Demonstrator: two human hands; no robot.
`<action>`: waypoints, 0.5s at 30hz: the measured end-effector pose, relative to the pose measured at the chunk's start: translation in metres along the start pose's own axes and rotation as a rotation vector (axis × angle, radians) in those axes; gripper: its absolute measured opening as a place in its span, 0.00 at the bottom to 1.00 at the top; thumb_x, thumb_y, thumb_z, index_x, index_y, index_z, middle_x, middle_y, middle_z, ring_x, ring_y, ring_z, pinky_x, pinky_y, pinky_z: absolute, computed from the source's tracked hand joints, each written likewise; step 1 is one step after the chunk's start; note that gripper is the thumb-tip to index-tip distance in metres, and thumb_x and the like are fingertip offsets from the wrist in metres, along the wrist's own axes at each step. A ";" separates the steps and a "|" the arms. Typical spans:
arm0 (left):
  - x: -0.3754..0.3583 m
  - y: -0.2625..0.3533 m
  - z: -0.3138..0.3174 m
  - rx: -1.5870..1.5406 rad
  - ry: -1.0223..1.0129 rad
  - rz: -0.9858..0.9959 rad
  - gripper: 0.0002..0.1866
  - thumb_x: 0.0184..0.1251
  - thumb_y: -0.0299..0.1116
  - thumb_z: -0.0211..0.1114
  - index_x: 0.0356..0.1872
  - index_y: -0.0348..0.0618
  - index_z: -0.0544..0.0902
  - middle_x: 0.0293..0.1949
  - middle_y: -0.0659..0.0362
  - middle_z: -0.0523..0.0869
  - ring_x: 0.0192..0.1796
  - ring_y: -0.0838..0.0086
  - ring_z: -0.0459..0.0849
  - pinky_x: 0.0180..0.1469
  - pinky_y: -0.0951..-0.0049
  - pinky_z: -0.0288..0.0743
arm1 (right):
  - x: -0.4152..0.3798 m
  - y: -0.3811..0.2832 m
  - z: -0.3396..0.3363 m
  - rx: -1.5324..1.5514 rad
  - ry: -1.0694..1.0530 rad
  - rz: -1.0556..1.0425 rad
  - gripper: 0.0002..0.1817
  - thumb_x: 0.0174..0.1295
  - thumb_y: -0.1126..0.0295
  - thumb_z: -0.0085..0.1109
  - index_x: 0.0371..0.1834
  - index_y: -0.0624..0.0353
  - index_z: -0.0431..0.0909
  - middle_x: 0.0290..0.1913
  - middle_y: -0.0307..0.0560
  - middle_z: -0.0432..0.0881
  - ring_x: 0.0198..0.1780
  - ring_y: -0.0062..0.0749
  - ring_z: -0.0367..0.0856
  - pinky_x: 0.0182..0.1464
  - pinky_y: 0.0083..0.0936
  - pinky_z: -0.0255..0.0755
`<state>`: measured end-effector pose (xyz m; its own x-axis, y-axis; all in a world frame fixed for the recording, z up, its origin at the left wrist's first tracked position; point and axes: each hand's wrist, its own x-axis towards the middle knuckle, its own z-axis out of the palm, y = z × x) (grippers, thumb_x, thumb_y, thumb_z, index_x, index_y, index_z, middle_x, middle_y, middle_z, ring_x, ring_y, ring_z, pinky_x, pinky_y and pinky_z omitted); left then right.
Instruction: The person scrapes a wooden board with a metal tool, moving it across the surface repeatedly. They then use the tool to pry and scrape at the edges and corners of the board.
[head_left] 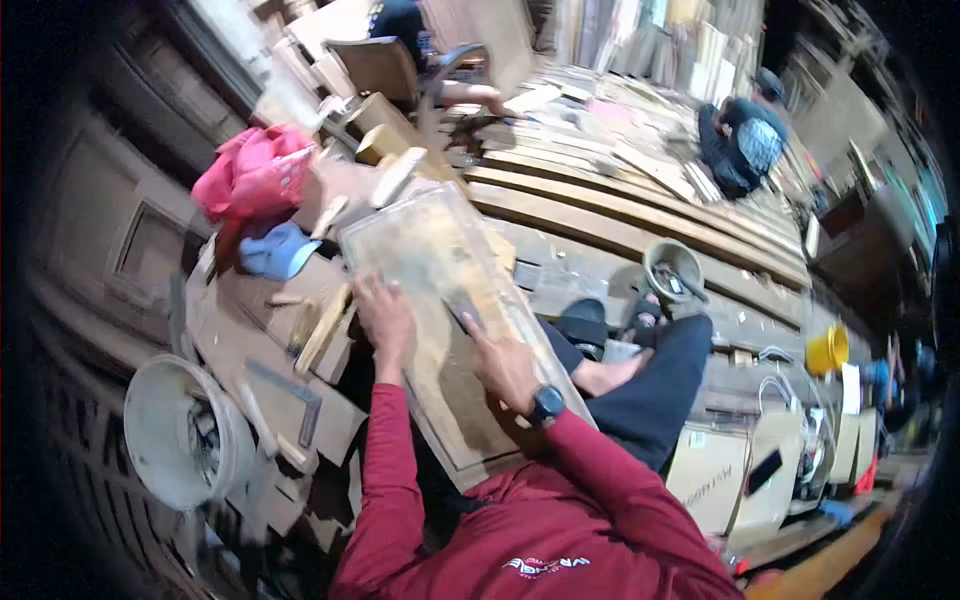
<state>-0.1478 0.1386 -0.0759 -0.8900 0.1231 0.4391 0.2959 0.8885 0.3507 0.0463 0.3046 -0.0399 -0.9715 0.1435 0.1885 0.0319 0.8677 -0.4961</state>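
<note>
A wooden panel [425,370] with a raised frame edge lies across my lap, its surface patchy with pale and brownish smears. My left hand [385,320] rests on its left edge, fingers spread and fairly flat. In my right hand [505,370], which wears a dark watch, is a putty knife [463,310]. Its dark flat blade points up the panel and seems to touch the surface; the handle is hidden in my grip. Left of the panel, a wooden strip [325,328] lies close to my left hand.
A white bucket [235,440] and a metal square [310,415] are at left. Pink cloth [255,175] and a light blue cloth [280,250] lie beyond. A smaller bucket [675,270] stands by my foot. Two people work farther off, among planks [640,220].
</note>
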 end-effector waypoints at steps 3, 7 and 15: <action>0.004 0.008 -0.010 -0.067 -0.026 0.001 0.26 0.77 0.41 0.58 0.70 0.36 0.73 0.75 0.37 0.64 0.77 0.40 0.62 0.76 0.47 0.61 | 0.001 -0.006 -0.001 0.002 -0.090 0.103 0.39 0.61 0.72 0.55 0.81 0.55 0.62 0.32 0.55 0.87 0.29 0.52 0.86 0.29 0.48 0.76; 0.008 0.004 -0.004 -0.077 -0.022 -0.010 0.26 0.77 0.41 0.59 0.69 0.36 0.73 0.74 0.37 0.66 0.76 0.41 0.65 0.75 0.47 0.62 | -0.082 -0.011 -0.002 0.042 -0.058 0.118 0.36 0.69 0.66 0.53 0.82 0.47 0.60 0.24 0.57 0.83 0.22 0.52 0.83 0.24 0.50 0.73; 0.010 -0.005 0.006 -0.028 0.000 0.035 0.26 0.78 0.39 0.58 0.70 0.37 0.72 0.75 0.38 0.65 0.78 0.42 0.63 0.77 0.49 0.61 | -0.046 0.000 -0.007 0.059 -0.004 0.038 0.41 0.62 0.71 0.56 0.83 0.54 0.59 0.27 0.52 0.85 0.26 0.48 0.86 0.27 0.45 0.76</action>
<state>-0.1606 0.1381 -0.0779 -0.8787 0.1537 0.4519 0.3366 0.8708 0.3584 0.0923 0.3016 -0.0422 -0.9708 0.1741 0.1652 0.0553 0.8320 -0.5521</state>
